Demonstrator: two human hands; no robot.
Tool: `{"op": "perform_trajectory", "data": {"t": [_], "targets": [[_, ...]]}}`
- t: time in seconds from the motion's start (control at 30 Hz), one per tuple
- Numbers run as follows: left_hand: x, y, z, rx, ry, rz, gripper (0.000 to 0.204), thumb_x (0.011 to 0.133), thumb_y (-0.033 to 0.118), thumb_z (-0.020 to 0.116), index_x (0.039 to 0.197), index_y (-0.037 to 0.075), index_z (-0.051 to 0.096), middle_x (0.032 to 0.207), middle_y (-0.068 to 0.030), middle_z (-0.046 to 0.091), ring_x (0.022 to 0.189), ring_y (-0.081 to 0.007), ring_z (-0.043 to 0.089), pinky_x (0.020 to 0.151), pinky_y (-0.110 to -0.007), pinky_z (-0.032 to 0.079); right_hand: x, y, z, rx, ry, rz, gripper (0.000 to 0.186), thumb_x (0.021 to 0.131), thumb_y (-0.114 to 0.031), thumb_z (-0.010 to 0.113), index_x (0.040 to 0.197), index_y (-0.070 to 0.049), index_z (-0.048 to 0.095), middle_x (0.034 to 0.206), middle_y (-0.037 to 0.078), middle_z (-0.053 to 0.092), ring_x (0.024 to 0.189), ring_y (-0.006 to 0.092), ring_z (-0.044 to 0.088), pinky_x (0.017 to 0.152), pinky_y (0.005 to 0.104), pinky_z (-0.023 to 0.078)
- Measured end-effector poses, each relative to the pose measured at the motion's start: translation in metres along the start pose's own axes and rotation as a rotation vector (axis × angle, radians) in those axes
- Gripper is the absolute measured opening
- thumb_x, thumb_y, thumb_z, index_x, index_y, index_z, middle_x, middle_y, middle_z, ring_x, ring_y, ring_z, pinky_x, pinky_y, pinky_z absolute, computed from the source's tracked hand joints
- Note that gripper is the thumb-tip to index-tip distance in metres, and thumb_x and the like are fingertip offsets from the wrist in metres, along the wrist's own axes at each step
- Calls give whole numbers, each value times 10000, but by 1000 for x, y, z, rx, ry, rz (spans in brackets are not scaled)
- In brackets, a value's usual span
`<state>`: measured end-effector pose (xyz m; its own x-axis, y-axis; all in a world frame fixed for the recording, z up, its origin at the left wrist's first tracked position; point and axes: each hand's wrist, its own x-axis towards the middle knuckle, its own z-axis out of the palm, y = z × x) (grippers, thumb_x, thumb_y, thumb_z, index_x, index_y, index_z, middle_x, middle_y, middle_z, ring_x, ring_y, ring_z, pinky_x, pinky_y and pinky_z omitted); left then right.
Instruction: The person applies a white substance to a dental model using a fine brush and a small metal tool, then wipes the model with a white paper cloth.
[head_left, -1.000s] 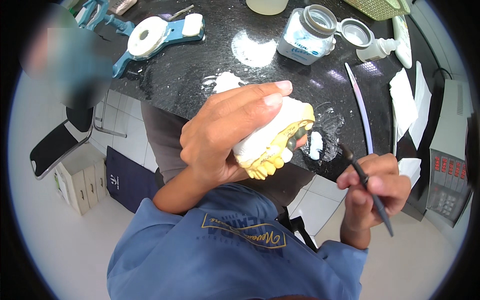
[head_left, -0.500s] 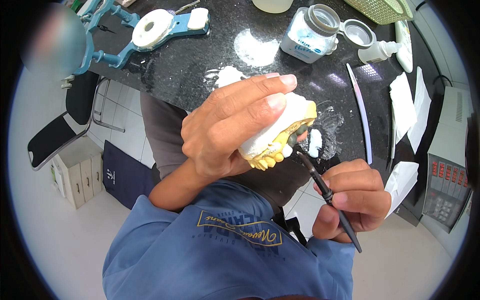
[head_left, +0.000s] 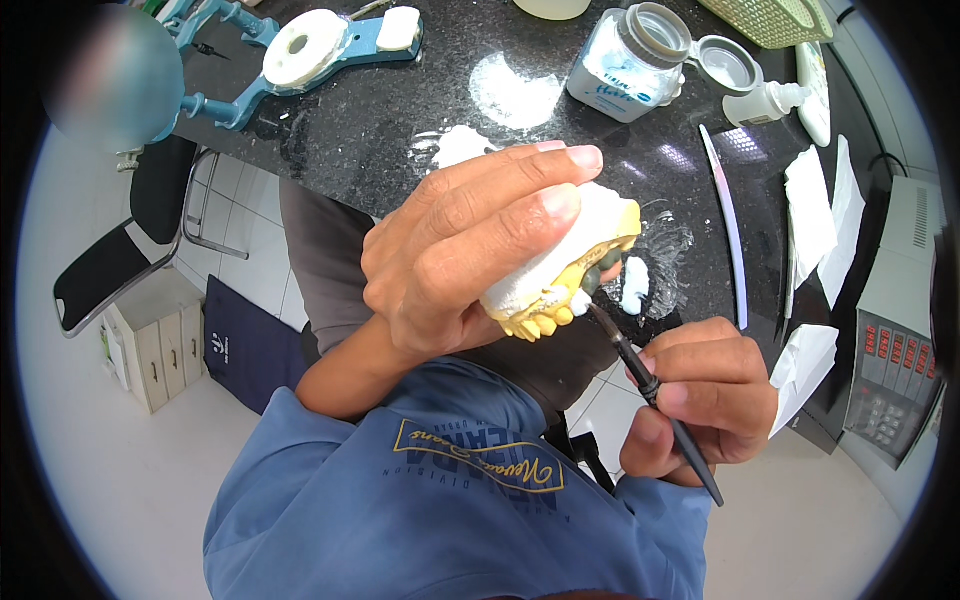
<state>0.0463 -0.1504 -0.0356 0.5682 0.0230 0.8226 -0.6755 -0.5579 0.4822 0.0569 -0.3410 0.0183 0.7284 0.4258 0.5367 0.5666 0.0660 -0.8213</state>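
Note:
My left hand (head_left: 465, 235) is wrapped round a dental model (head_left: 520, 326) with yellow plaster teeth and a white plaster base. Dark grey crowns (head_left: 598, 272) sit in its tooth row, and a small white-coated tooth (head_left: 580, 302) stands beside them. Between thumb and fingers, my right hand (head_left: 705, 400) pinches a slim black brush (head_left: 640, 368). The brush's fine brownish tip is at or close to the white tooth; whether it touches I cannot tell. Fingers hide much of the base.
White powder patches (head_left: 515, 90) and a small white lump (head_left: 634, 286) lie on the black speckled counter (head_left: 430, 100). Beyond stand an open plastic jar (head_left: 618, 85) and a dropper bottle (head_left: 762, 104). A blue articulator (head_left: 255, 85) is far left; a pale spatula (head_left: 728, 230) and folded tissues (head_left: 810, 210) lie right.
The brush tip has shifted slightly left, closer to the white tooth. Both hands keep their grips, and the whole scene has moved a little in the view.

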Motion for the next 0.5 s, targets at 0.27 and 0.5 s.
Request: {"op": "perform_trajectory", "data": {"t": [0.27,0.5], "targets": [[0,-1,0,17,6,10,661,726,46,782,1258,9,392,1141,-317,541,954,-290,637,691,-298,578,1,0,-1,-10,-28,5,273,644,40,734,864,-34,591,737,98,610,602,210,627,511,267,529],[-1,0,1,7,8,-3,658,730,58,782,1261,14,395,1141,-317,542,943,-288,639,684,-301,577,0,2,-1,59,40,10,263,624,55,719,845,-24,601,736,110,610,597,213,624,516,269,528]]}}
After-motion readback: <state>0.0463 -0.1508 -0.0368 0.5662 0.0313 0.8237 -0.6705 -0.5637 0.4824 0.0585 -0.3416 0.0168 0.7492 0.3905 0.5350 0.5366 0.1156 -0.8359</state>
